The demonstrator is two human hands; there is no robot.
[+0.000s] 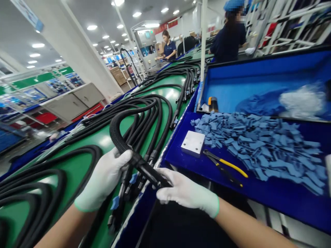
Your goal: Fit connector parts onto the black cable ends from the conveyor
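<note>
the left hand (103, 179), in a white knit glove with a pale green cuff, is clenched around a thick black corrugated cable harness (115, 132), just where the ribbed sleeve meets a stiff black moulded section (147, 168). the right hand (187, 191), gloved the same way, grasps the far end of that moulded section, and the harness is held up between both hands above a long green bench (77, 165). below the grip hang thinner black leads with small bright blue clips (115, 203). more black harnesses lie in loops along the bench. just right of it, a shallow dark blue tray (271, 203) holds a heap of flat matte blue foam pieces (258, 148), a square drilled aluminium block (192, 143) and yellow-handled pliers (224, 167). beyond the tray, a blue-lined bin (248, 82) holds clear plastic wrapping (302, 101). farther off, a co-worker in a dark top (229, 43) and another in a navy shirt (168, 48) stand along the line.
</note>
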